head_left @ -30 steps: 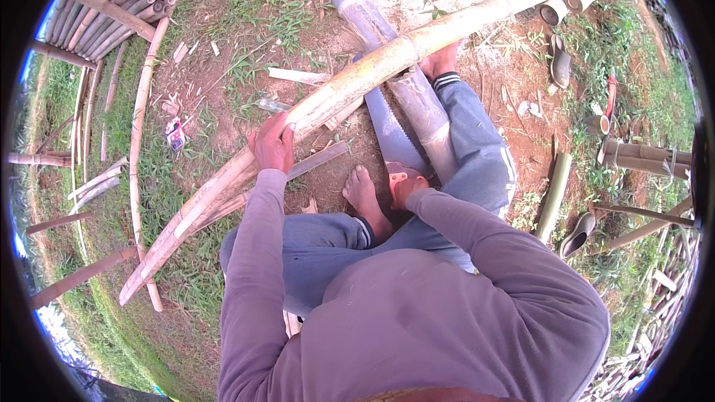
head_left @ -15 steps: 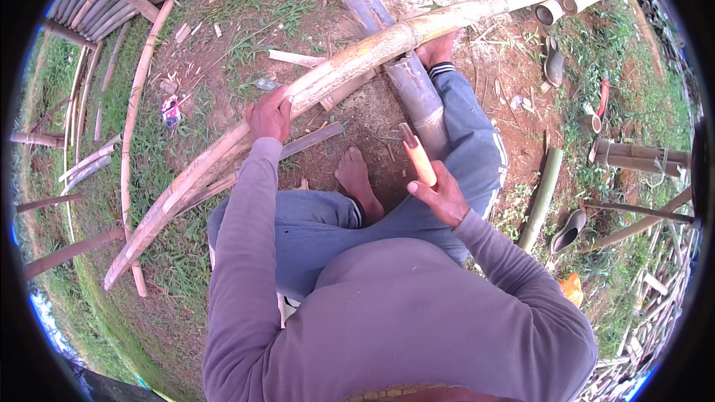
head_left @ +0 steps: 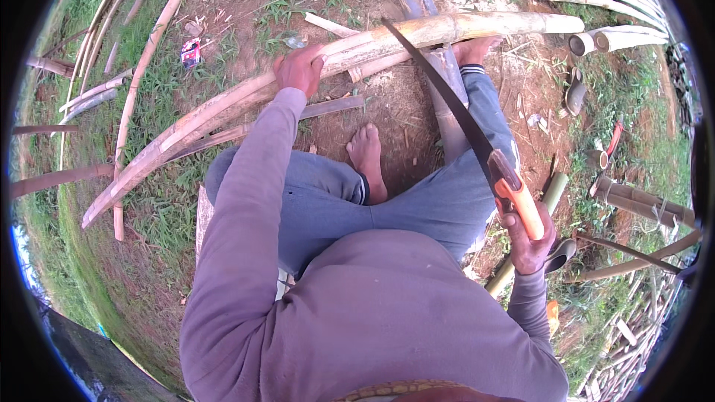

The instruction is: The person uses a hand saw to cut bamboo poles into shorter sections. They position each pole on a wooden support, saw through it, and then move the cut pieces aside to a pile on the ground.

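Here's a dark-bladed, orange-handled handsaw (head_left: 471, 125) slanting from right of centre to upper centre, the right hand (head_left: 532, 251) curled round it; the left hand (head_left: 299, 72) clasps a long, pale tan bamboo pole (head_left: 350, 53), over a grey bamboo log (head_left: 450, 134): seemingly positioning the saw, any stroke calling for a steady pole

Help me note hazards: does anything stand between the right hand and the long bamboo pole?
Yes: the saw in the right hand points its blade toward the long bamboo pole. The right leg lies partly behind the blade. Whether the blade touches the pole is unclear.
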{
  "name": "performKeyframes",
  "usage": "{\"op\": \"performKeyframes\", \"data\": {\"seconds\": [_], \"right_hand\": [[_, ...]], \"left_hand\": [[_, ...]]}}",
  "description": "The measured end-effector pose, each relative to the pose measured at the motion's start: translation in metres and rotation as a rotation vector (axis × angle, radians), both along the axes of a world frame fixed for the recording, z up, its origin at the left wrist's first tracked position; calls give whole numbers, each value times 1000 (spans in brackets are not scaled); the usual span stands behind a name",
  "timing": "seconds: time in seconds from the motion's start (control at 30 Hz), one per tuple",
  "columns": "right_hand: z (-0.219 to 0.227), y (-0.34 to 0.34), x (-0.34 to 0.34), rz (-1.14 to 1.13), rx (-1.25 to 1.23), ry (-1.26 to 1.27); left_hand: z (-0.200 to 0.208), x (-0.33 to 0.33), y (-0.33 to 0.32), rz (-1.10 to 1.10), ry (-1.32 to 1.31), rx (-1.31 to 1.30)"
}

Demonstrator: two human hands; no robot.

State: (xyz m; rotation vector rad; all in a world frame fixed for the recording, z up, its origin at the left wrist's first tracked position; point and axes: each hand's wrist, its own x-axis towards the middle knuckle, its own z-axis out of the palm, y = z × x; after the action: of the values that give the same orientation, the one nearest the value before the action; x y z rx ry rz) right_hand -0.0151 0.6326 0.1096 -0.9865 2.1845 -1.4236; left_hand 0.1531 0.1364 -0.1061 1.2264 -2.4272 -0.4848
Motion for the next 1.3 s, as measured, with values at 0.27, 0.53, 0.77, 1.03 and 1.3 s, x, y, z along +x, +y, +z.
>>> {"op": "performKeyframes", "data": {"seconds": [0.27,0.53,0.77,1.03,1.3], "right_hand": [[-133,-147,16,-83,-186,-126],[-147,-181,23,-86,-171,-145],[-142,-130,40,-28,-130,-249],[-167,-248,-2,-64,-187,-176],[-136,-125,54,-77,-142,-334]], "left_hand": [[-7,-3,-5,34,46,13],[3,-2,6,7,48,-37],[-1,-2,7,32,83,-27],[6,-12,9,19,57,5],[1,1,14,51,80,-10]]}}
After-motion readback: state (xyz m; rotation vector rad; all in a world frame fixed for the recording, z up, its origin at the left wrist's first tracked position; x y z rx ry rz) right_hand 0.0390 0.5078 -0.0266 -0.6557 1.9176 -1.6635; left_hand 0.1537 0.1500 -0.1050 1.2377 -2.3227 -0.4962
